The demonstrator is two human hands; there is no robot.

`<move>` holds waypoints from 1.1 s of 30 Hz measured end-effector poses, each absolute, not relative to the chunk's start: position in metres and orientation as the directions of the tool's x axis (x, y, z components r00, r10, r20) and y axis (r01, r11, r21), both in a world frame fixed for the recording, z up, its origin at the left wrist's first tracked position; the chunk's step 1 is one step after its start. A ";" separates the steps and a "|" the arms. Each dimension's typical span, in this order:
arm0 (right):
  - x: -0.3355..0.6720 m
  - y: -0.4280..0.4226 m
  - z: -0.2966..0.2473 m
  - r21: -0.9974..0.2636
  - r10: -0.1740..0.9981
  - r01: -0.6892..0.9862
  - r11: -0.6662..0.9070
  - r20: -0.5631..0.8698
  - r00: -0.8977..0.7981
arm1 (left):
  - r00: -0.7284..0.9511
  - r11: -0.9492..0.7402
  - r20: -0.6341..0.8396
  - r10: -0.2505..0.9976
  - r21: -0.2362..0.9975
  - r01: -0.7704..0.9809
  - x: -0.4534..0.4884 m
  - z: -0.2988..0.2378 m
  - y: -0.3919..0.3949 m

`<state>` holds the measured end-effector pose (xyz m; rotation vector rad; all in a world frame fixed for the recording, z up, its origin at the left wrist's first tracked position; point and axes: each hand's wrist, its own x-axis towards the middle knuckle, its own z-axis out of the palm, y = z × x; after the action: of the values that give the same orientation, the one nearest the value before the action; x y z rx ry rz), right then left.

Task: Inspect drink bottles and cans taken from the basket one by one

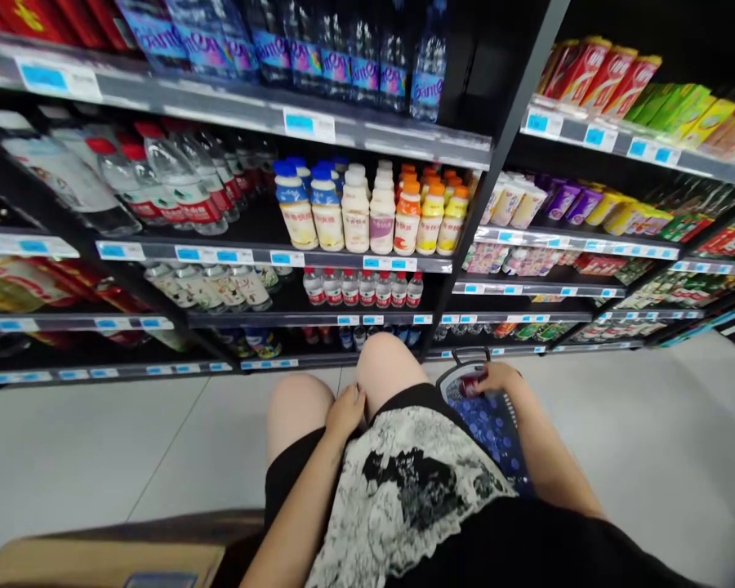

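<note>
My right hand (497,378) reaches down beside my right leg with its fingers closed on a small dark red drink container (469,386). Whether that is a can or a bottle I cannot make out. It is at the top of a grey-rimmed basket or crate (446,377) packed with blue-capped bottles (490,429). My left hand (346,411) rests at my knees, fingers drawn together and partly hidden, with nothing visible in them.
Dark shelves ahead carry white and coloured milk-drink bottles (371,211), red-capped water bottles (171,175), small red-label bottles (367,287) and blue water bottles (343,57). Boxed drinks (606,77) stand at right. A cardboard box (104,562) lies behind on the left, on pale floor (98,441).
</note>
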<state>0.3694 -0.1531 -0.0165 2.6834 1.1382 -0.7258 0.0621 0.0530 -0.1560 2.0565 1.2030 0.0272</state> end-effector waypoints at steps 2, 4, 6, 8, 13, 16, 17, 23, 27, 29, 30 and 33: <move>0.375 -0.156 0.002 -0.168 0.769 0.777 -0.607 -0.372 0.521 | 0.583 -0.291 -0.294 0.758 0.648 0.704 0.059 -0.156 0.049; 0.370 -0.157 0.028 -0.327 0.906 0.845 -0.423 -0.168 0.389 | 0.601 -0.291 -0.266 0.754 0.685 0.668 0.057 -0.157 0.047; 0.357 -0.157 0.057 -0.493 0.967 0.841 -0.222 -0.003 0.253 | 0.602 -0.279 -0.256 0.756 0.706 0.651 0.057 -0.159 0.046; 0.339 -0.158 0.083 -0.626 0.981 0.776 -0.079 0.090 0.172 | 0.588 -0.259 -0.253 0.768 0.718 0.646 0.058 -0.161 0.047; 0.300 -0.158 0.113 -0.685 0.955 0.727 0.058 0.250 0.160 | 0.572 -0.228 -0.230 0.787 0.753 0.617 0.066 -0.158 0.049; 0.287 -0.154 0.108 -0.664 0.928 0.738 0.120 0.340 0.155 | 0.581 -0.050 -0.200 0.789 0.921 0.386 0.068 -0.145 0.035; 0.284 -0.151 0.103 -0.679 0.917 0.719 0.144 0.365 0.161 | 0.602 0.076 -0.199 0.774 0.972 0.224 0.068 -0.139 0.026; 0.258 -0.116 0.045 -0.969 0.954 0.241 0.054 0.121 0.274 | 0.961 0.727 -0.032 0.273 0.661 -0.185 0.059 -0.125 -0.029; 0.232 -0.091 0.017 -0.998 0.964 -0.022 -0.056 -0.060 0.257 | 0.986 0.778 -0.039 0.164 0.620 -0.105 0.051 -0.132 -0.025; 0.218 -0.082 0.012 -0.986 0.965 -0.150 -0.080 -0.114 0.235 | 0.964 0.782 -0.094 0.247 0.607 -0.141 0.048 -0.133 -0.017; 0.211 -0.079 0.011 -0.967 0.965 -0.234 -0.103 -0.154 0.212 | 0.949 0.781 -0.119 0.291 0.603 -0.164 0.046 -0.133 -0.013; 0.190 -0.071 0.000 -0.827 0.950 -0.505 -0.245 -0.310 0.047 | 0.913 0.742 -0.127 0.388 0.630 -0.227 0.043 -0.131 -0.004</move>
<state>0.1902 -0.0713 0.0003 2.3828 1.2862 -3.3900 0.0428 -0.0044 -0.1309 0.6529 0.2585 0.3413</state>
